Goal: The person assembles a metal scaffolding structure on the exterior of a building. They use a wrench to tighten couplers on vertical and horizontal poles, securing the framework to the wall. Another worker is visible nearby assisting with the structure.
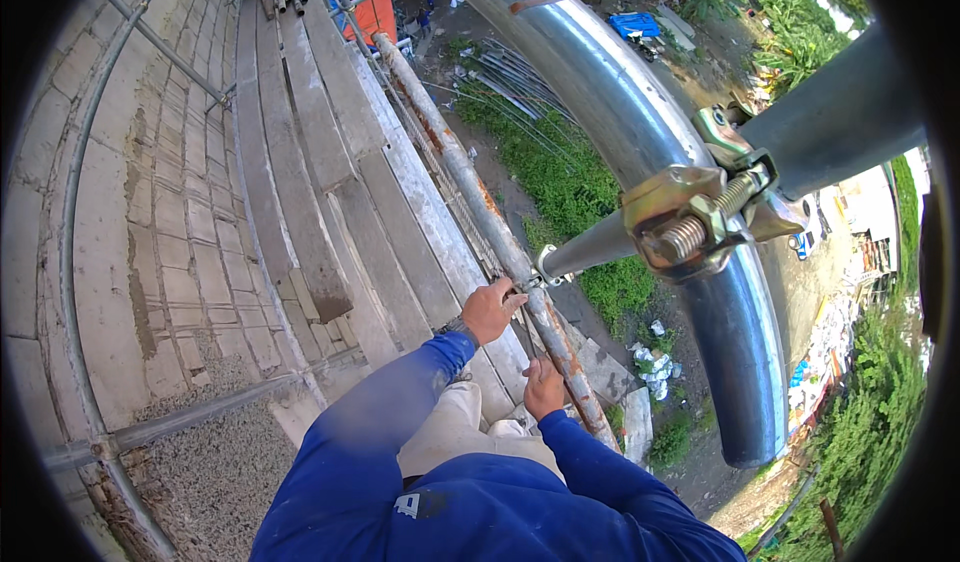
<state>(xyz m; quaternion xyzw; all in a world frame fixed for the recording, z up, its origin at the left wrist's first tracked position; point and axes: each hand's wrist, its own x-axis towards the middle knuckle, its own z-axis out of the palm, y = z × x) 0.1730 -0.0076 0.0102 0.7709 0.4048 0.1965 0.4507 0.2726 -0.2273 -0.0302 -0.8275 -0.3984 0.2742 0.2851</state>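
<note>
My left hand (487, 312) reaches forward over the planks, its fingers closed at a small scaffold coupler (536, 282). That coupler sits where a grey cross tube (595, 246) meets a long rusty scaffold tube (474, 180). Lower down, my right hand (544, 388) is curled closed beside the same rusty tube; whatever its fingers may hold is hidden. Close to the camera, a shiny tube (615, 67), which looks curved in this view, crosses the upper right. A brassy coupler with a threaded bolt (690, 224) is clamped on it, joining a thick grey tube (850, 112).
Wooden scaffold planks (375, 197) run ahead at my left, with a block wall (185, 232) beyond them. A grey rail (75, 162) bends along that side. Past the rusty tube is a drop to ground with grass (590, 187), loose pipes (515, 82) and debris (657, 370).
</note>
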